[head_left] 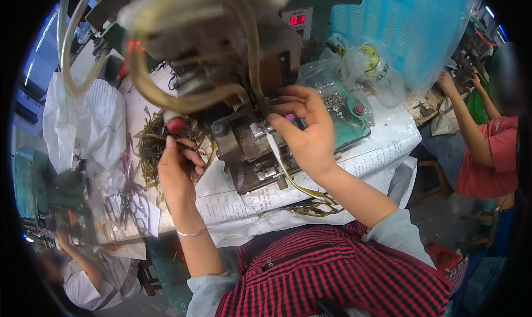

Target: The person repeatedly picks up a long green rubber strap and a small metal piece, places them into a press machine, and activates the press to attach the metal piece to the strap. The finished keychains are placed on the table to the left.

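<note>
Olive-and-silver narrow flat strip (274, 147) runs across front of dark grey metal press block (226, 142), tail trailing past its near edge. We judge it light, limp, perhaps slick; best pinched flat just short of press block. Right hand (313, 131) curves over press block's right side; we cannot tell whether it pinches strip. Left hand (178, 170), left of press block, has thumb and fingers apart below red round knob (176, 126); contact unclear. Strip's upper end hidden at press block; blurred yellowish clear hose (253, 45) masks machinery above it.
</note>
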`<act>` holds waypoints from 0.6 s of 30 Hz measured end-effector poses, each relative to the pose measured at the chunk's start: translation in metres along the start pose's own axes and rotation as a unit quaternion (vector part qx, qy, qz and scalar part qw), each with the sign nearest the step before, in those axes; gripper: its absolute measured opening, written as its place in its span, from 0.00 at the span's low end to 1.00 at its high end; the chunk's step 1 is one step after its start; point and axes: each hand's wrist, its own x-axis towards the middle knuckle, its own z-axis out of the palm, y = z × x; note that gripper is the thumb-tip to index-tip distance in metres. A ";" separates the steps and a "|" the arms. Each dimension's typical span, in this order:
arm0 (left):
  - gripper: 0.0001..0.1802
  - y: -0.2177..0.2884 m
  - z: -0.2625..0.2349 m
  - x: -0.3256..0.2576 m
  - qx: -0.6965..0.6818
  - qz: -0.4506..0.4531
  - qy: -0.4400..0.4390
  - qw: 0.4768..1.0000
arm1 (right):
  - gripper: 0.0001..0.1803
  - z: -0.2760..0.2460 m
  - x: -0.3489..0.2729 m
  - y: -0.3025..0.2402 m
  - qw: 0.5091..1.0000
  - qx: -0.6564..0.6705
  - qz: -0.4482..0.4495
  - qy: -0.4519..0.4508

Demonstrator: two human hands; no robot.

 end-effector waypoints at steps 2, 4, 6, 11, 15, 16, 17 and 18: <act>0.23 0.018 0.007 0.001 -0.044 0.012 0.037 0.998 | 0.26 0.007 -0.001 -0.015 0.997 0.061 0.047 -0.018; 0.19 0.018 0.009 0.001 -0.031 0.085 0.048 0.995 | 0.28 0.014 -0.003 -0.027 0.993 0.095 0.068 -0.025; 0.15 0.010 0.006 -0.006 -0.021 0.147 0.076 0.986 | 0.33 0.013 -0.010 -0.040 0.989 0.111 0.090 -0.047; 0.09 0.017 0.040 -0.056 -0.002 0.329 -0.007 0.944 | 0.29 -0.021 0.002 -0.048 0.987 -0.074 0.022 -0.143; 0.16 0.021 0.069 -0.050 0.277 0.648 -0.070 0.706 | 0.18 -0.088 0.013 0.048 0.931 -0.357 0.031 -0.075; 0.15 0.020 0.076 -0.048 0.296 0.668 -0.071 0.679 | 0.18 -0.092 0.000 0.056 0.933 -0.351 0.019 -0.072; 0.14 0.016 0.084 -0.046 0.314 0.686 -0.077 0.651 | 0.17 -0.095 -0.006 0.055 0.928 -0.364 -0.009 -0.082; 0.13 0.011 0.090 -0.043 0.327 0.692 -0.065 0.641 | 0.17 -0.098 -0.010 0.052 0.921 -0.377 -0.037 -0.092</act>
